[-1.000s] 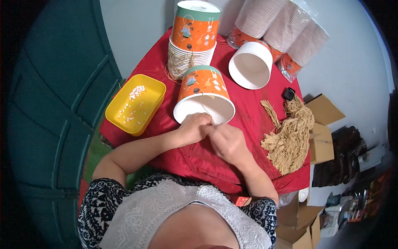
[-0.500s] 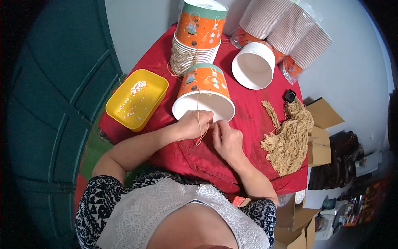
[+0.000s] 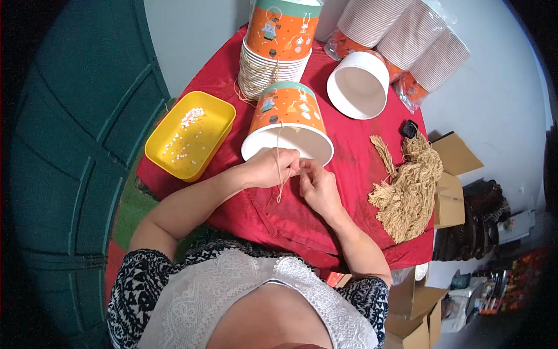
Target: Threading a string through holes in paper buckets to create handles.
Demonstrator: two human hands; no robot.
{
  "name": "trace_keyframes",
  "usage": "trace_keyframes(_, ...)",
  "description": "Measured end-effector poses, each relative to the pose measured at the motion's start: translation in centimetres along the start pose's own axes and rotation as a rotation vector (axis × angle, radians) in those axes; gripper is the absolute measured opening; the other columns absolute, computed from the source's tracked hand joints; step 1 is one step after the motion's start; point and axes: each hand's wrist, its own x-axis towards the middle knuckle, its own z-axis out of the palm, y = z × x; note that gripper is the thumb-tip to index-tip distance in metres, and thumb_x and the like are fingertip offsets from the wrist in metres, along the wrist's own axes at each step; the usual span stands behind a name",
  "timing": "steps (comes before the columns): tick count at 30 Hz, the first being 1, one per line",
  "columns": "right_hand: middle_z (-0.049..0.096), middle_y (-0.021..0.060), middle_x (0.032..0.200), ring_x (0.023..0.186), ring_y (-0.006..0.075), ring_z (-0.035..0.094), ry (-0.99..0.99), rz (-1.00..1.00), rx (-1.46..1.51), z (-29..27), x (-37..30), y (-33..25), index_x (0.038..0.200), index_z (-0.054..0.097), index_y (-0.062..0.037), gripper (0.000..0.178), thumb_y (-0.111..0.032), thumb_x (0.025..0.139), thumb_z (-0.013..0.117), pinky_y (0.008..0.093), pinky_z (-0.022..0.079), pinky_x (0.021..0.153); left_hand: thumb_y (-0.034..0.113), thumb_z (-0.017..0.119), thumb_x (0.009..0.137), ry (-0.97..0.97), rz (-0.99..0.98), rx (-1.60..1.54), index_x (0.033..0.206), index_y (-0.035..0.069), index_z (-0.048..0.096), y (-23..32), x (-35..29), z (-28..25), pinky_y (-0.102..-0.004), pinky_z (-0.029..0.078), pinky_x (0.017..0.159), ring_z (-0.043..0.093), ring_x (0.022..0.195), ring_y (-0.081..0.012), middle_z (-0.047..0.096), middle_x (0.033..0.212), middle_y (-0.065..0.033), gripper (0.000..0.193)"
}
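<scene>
A paper bucket (image 3: 289,109), orange with a green band and small printed figures, lies tilted on the table with its white mouth toward me. From its upper rim a tan string (image 3: 278,138) runs down across my left hand (image 3: 273,167) and hangs in a loop below it. My left hand is closed at the bucket's lower rim, with the string running into its fingers. Close against it, my right hand (image 3: 319,186) is closed in a pinch, its fingertips meeting the left ones. What the right fingertips hold is too small to make out.
A yellow tray (image 3: 152,152) with small white and orange beads sits left. Behind stands a stack of buckets (image 3: 283,36) with string wound round it. Another bucket (image 3: 357,87) lies open-mouthed near wrapped stacks (image 3: 372,22). A tan string bundle (image 3: 411,195) lies right, beside cardboard boxes (image 3: 449,200).
My right hand has shifted slightly up and its fingertips have come against my left hand. The left hand has risen a little with the bucket's rim.
</scene>
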Motion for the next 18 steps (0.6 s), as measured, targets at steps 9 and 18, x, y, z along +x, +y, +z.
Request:
trace_keyframes(9, 0.064, 0.0133, 0.066, 0.058, 0.0209, 0.063, -0.01, 0.01, 0.006, 0.5, 0.1, 0.5, 0.095, 0.062, 0.0022, 0.007, -0.003, 0.092, 0.058, 0.034, 0.049, 0.053, 0.011, 0.065, 0.087, 0.038, 0.043, 0.01, 0.089, 0.002, 0.061, -0.2, 0.0, 0.2, -0.0407, 0.053, 0.069, 0.068, 0.08, -0.0322, 0.067, 0.08, -0.0166, 0.01)
trace_keyframes(18, 0.061, 0.011, 0.058, 0.052, 0.0146, 0.061, -0.084, 0.168, 0.213, -0.3, 0.2, -1.2, 0.086, 0.06, 0.0024, 0.009, -0.003, 0.093, 0.057, 0.0319, 0.048, 0.05, 0.006, 0.066, 0.084, 0.077, -0.024, -0.03, 0.086, 0.001, 0.057, 0.2, 0.0, 0.0, -0.0354, 0.053, 0.062, 0.067, 0.07, -0.0228, 0.064, 0.072, -0.0119, 0.011)
